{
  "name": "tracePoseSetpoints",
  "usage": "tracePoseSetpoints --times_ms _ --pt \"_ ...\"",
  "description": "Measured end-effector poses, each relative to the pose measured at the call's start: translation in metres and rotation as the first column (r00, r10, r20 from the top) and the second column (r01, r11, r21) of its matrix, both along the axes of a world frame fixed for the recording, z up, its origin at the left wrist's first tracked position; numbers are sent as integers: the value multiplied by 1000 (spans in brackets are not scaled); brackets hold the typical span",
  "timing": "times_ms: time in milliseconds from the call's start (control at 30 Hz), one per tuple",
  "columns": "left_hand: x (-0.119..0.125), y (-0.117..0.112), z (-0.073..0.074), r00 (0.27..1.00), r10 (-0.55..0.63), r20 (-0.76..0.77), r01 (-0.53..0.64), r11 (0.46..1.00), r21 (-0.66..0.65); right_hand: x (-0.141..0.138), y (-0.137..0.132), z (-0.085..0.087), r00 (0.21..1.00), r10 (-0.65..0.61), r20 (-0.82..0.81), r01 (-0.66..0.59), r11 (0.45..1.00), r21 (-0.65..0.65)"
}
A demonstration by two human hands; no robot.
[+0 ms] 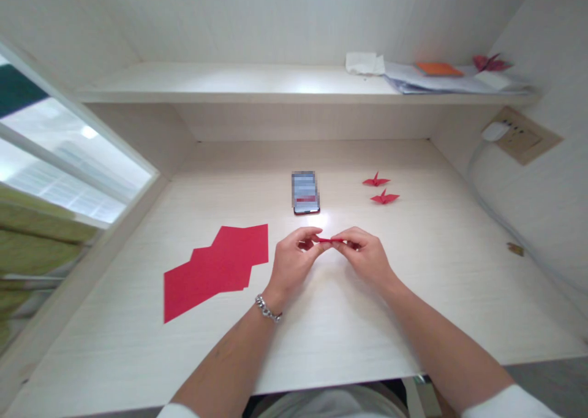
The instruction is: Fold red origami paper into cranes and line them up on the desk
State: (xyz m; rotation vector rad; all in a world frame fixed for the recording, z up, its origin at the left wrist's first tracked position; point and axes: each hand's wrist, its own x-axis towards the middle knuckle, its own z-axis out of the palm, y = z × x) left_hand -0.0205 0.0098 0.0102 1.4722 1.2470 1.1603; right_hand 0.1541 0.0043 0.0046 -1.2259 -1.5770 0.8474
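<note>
Between my two hands is a small folded piece of red paper (329, 240), seen nearly edge-on above the desk. My left hand (296, 254) pinches its left end with thumb and fingers; a silver chain bracelet circles that wrist. At the right end, my right hand (362, 251) grips it the same way. Fingers cover much of the paper, so its exact shape is hidden. To the left lie several overlapping red paper sheets (215, 262). Two folded red paper cranes, one farther back (376, 180) and one nearer (384, 197), rest at the right.
A phone (305, 192) with a lit screen lies beyond my hands. On the shelf (220, 81) are a tissue pack (364, 64), papers (413, 79), an orange pad (438, 69) and another red paper crane (491, 63). A cable (487, 203) runs from the wall socket (523, 139) down the right.
</note>
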Motion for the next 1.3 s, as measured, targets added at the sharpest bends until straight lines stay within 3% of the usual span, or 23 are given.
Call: tracePoseSetpoints --times_ms 167,267,767,1300 --pt "5 -1 -2 982 -87 167 112 982 -149 -3 -1 -2 993 10 -114 -6 999 38" --pt "5 -1 -4 966 -94 241 127 984 -125 -3 -2 -1 988 80 -133 -82 997 -9" --pt "2 -2 -1 989 -98 115 101 995 -22 0 3 -6 963 98 -250 -145 974 -176" --pt "3 -3 -4 988 -122 91 127 991 -49 -5 -2 -6 938 81 -338 -183 942 -282"
